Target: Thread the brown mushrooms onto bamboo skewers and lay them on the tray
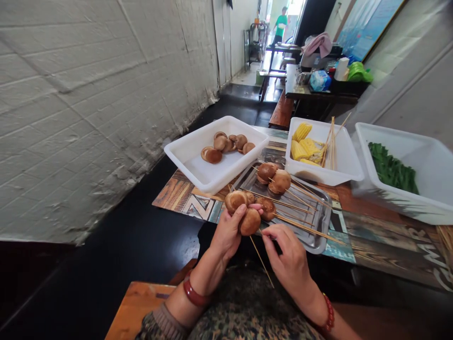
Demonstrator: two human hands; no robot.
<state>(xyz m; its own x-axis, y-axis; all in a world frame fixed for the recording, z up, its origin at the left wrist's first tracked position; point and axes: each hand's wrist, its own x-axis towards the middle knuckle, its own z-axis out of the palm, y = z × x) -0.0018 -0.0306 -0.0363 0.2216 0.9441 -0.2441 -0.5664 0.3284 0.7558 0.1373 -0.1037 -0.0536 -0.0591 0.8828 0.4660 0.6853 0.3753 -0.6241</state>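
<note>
My left hand (230, 231) is closed around several brown mushrooms (250, 222), held just over the table's near edge. A thin bamboo skewer (262, 262) sticks out of the lowest mushroom and slants down toward my lap. Close beside it, my right hand (288, 252) pinches what looks like the end of another skewer at the mushroom's edge; most of that stick is hidden by my fingers. Behind both hands, a metal tray (320, 241) carries skewered mushrooms (281, 182) with their sticks pointing right.
A white tub (187, 163) with loose mushrooms (221, 141) stands at the back left. Right of it, another tub (345, 165) holds corn (306, 146) and skewers. A third tub (437, 174) contains green leaves (392, 167). Farther off, a person (281, 26) stands near a doorway.
</note>
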